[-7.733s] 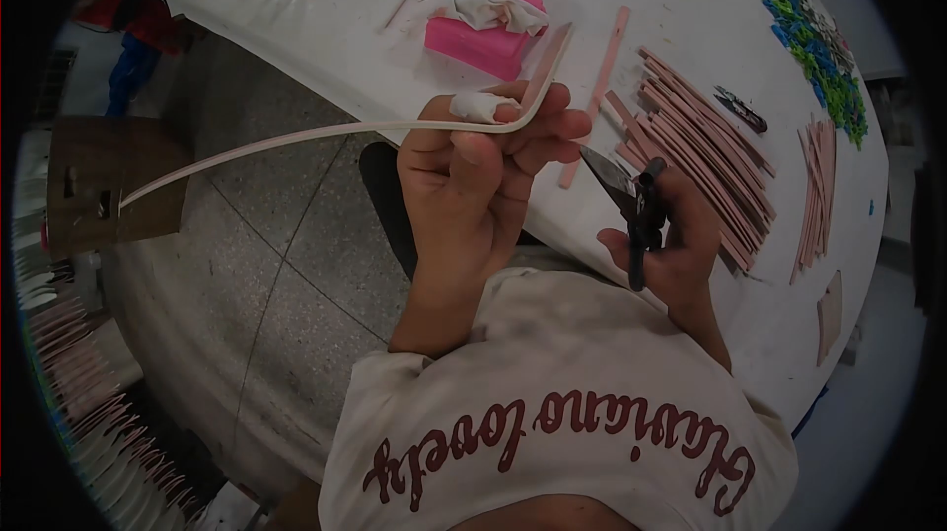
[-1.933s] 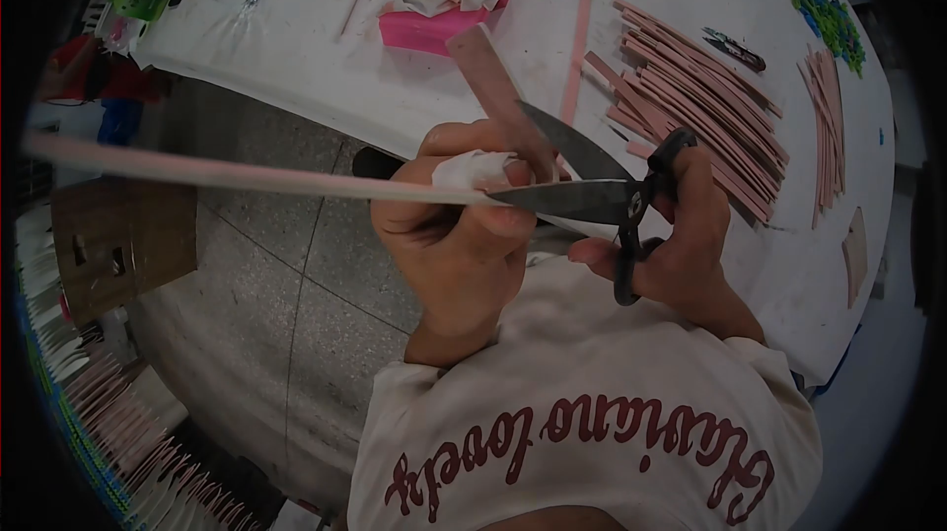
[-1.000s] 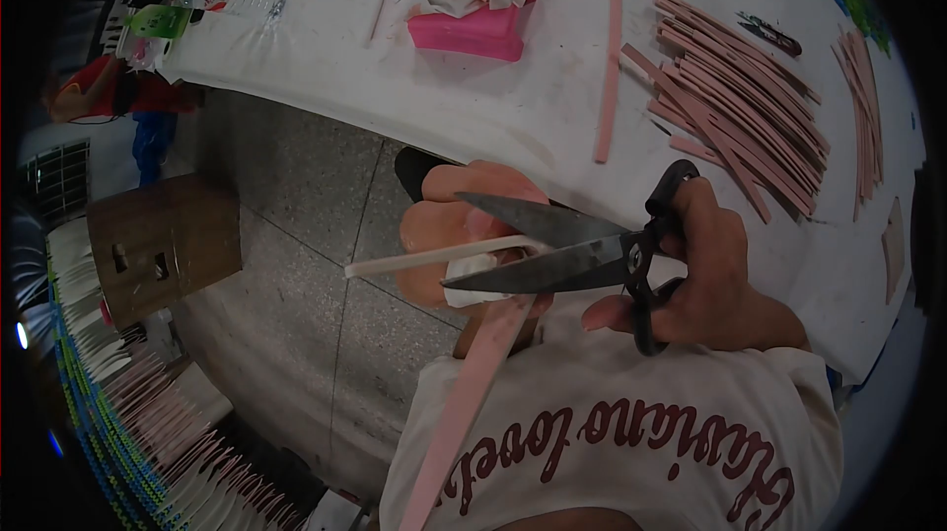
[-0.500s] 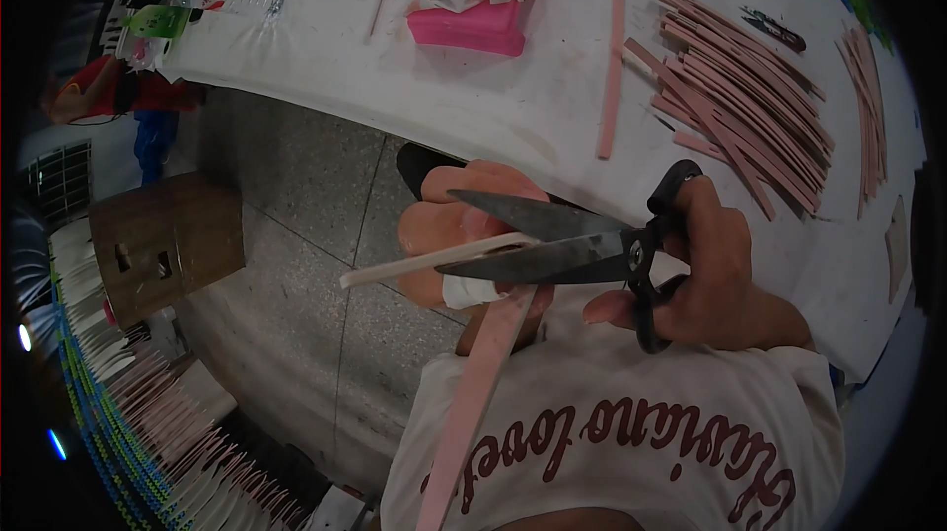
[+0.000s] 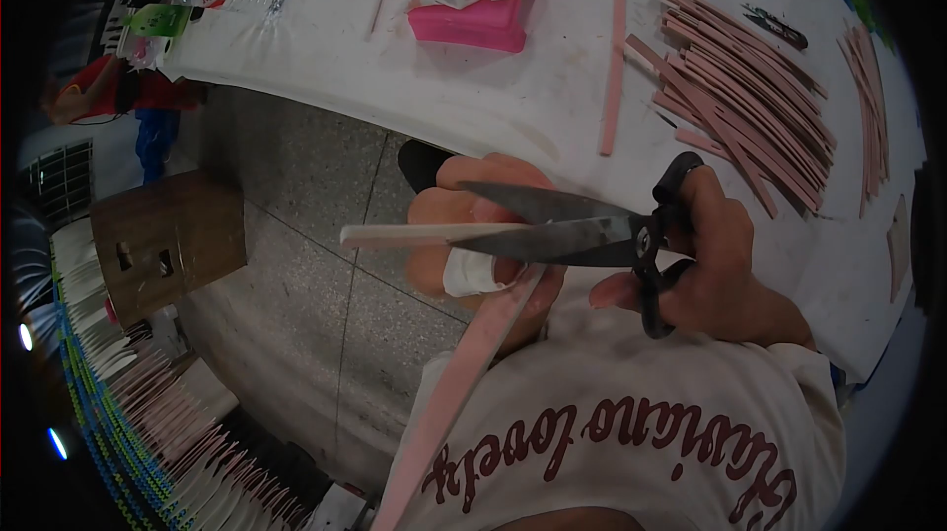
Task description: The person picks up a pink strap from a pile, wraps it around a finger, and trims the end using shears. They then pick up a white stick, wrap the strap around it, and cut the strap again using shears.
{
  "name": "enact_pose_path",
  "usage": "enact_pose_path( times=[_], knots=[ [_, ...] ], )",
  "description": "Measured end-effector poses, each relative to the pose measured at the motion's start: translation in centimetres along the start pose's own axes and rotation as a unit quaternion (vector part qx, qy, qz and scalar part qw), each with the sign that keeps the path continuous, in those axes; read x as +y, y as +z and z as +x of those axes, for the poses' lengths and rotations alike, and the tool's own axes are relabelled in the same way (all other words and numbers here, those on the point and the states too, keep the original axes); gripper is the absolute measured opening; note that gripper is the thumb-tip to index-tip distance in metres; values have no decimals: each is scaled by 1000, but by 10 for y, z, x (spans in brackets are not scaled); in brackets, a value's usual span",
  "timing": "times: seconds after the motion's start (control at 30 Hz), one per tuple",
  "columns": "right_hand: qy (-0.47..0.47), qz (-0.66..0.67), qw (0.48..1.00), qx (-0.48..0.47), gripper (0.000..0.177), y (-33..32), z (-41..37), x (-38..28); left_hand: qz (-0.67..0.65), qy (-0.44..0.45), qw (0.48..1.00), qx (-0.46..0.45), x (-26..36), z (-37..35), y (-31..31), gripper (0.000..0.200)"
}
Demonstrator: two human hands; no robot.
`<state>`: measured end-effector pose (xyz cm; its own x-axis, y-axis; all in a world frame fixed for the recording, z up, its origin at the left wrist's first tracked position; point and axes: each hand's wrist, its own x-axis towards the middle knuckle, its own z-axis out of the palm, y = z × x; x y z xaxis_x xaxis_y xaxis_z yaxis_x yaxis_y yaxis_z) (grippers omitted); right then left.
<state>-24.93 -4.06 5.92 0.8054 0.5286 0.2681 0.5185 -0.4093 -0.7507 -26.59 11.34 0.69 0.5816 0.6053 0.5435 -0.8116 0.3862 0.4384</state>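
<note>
Running from the pinching, curled fingers of the left hand toward bottom-centre, a pink strip is held near mid-frame; a paler end juts left. Nearly along that end, parted scissors are pointed leftward, their handles gripped by the farther right hand, thumb and fingers apart.

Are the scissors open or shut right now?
Open. The scissors in the right hand have their blades spread in a V, tips apart, next to the pink strip held in the left hand.
</note>
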Motion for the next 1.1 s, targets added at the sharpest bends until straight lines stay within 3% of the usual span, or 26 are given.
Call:
enact_pose_path(
  times=[0.13, 0.23, 0.37, 0.47, 0.5, 0.53, 0.57, 0.7, 0.83, 0.93, 1.1],
  knots=[
    [22, 89, 996, -3, 75, -1, 2, 5, 23, -37, 998, -34, 5, 12, 16, 26],
    [1, 75, 997, 17, 77, -1, 0, 10, 43, -65, 995, -58, 8, 17, 23, 35],
    [3, 24, 1000, -9, 79, -6, -1, 9, 90, -26, 994, -54, 4, 14, 20, 34],
    [46, 72, 996, -39, 73, -5, -2, 10, 86, -10, 995, -49, 4, 13, 20, 32],
    [138, 265, 954, -15, 69, 1, -4, 10, 118, -45, 990, -67, 8, 15, 18, 30],
    [224, 445, 867, 11, 64, 5, -4, 9, 149, -81, 982, -84, 10, 17, 18, 28],
    [224, 492, 841, 24, 53, 7, 2, 2, 147, -82, 982, -86, 8, 16, 19, 28],
    [157, 582, 797, 42, 46, 11, 36, -14, 118, -94, 984, -98, -3, 13, 33, 27],
    [150, 534, 831, 47, 42, 11, 41, -13, 198, -34, 971, -130, -7, 17, 25, 31],
    [146, 510, 845, 69, 34, 12, 39, -11, 155, -8, 984, -86, -14, 13, 28, 21],
    [122, 472, 863, 129, 31, 13, 36, -5, 153, -27, 986, -66, -11, 7, 34, 22]
  ],
)
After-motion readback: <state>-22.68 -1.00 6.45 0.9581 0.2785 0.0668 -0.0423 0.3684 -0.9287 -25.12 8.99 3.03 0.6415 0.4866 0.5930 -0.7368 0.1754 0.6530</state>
